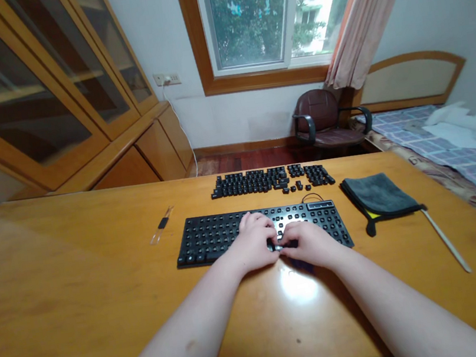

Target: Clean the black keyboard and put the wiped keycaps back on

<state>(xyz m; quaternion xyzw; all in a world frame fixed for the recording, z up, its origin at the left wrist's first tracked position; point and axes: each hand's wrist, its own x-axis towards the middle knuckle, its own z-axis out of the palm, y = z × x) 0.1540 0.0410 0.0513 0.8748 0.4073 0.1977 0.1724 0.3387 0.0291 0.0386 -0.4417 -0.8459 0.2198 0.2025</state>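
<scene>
A black keyboard lies on the wooden table, most of its keycaps off and the switch stems bare. A few caps sit along its lower left edge. Both hands meet over its lower middle. My left hand rests on the keys with fingers curled, thumb and fingertips drawn together. Close against it on the right, my right hand is closed, fingertips pinched at the same spot. A small dark, partly shiny thing shows between the fingertips; its kind is hidden. Behind the keyboard, loose black keycaps are laid out in keyboard order.
On the right lie a folded grey cloth and a thin pale stick. A small wire-ended tool with a dark handle lies left of the keyboard. Beyond the table stand an office chair, a bed and a glass-fronted cabinet.
</scene>
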